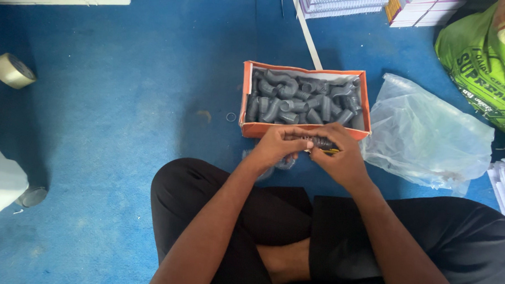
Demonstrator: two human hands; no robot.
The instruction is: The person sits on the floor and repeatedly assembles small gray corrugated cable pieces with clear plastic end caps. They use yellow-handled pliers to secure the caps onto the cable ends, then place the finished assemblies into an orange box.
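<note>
A blue carpet (112, 154) covers the floor, where a person sits cross-legged in black trousers. Just ahead of the knees stands an orange box (304, 131) heaped with grey pipe elbows (299, 99). The left hand (276, 147) and right hand (341, 157) meet right at the box's near wall, both sets of fingers pinching one dark ribbed fitting (322, 143) between them; a thin yellow piece shows just under it, too small to make out. A clear bag (426, 137) lies to the right beside the box, a tape roll (11, 70) far left, and a small ring (231, 117) on the carpet left of the box. As I judge it, the fitting could slip from such a fingertip pinch and drop among the look-alike elbows, where it would be hard to pick out again.
</note>
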